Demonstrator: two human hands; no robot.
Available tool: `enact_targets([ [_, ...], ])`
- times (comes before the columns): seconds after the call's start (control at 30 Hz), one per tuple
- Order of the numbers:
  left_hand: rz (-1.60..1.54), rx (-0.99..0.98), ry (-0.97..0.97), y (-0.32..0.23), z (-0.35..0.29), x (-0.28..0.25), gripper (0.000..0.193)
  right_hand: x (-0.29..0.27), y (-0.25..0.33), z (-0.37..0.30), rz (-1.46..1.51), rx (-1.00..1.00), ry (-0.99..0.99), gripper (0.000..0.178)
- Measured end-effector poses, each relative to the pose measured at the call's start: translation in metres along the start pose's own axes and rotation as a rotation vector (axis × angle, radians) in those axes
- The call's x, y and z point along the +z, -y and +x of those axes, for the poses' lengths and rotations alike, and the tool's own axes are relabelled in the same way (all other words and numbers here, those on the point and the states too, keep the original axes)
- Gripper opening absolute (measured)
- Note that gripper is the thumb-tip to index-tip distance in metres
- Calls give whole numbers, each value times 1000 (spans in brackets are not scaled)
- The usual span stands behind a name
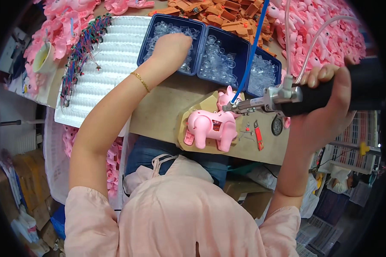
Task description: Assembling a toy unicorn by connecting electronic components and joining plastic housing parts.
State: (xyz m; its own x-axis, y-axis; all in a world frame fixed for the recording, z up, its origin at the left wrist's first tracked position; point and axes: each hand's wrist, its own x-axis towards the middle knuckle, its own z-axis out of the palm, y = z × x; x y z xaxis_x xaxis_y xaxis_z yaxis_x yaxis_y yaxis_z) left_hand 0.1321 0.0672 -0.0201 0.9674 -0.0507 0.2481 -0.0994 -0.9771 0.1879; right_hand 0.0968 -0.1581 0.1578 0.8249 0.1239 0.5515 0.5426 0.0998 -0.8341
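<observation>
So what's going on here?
A person is at a bench with a pink toy lying in a tan holder. The right hand grips a black tool, its metal tip by the toy's neck. The left hand is at a blue bin of clear parts; its fingertips are hidden, so I can't tell whether it holds one. Orange parts and pink parts are heaped beyond.

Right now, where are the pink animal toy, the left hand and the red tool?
Pink animal toy [205, 127], head view: side of its body.
Left hand [171, 49], head view: back of the hand.
Red tool [259, 139], head view: its handle.
</observation>
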Motion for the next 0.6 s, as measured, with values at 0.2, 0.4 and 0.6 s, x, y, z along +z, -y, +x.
enact_targets([
  [0.2, -176, 42, -214, 11, 8, 12, 13, 19, -8, -5, 112, -1, 58, 14],
  [0.4, -318, 21, -184, 11, 6, 19, 12, 0, 31, 29, 326, 172, 167, 34],
  [0.6, -209, 21, -192, 16, -2, 10, 18, 22, 28, 16, 317, 220, 176, 32],
])
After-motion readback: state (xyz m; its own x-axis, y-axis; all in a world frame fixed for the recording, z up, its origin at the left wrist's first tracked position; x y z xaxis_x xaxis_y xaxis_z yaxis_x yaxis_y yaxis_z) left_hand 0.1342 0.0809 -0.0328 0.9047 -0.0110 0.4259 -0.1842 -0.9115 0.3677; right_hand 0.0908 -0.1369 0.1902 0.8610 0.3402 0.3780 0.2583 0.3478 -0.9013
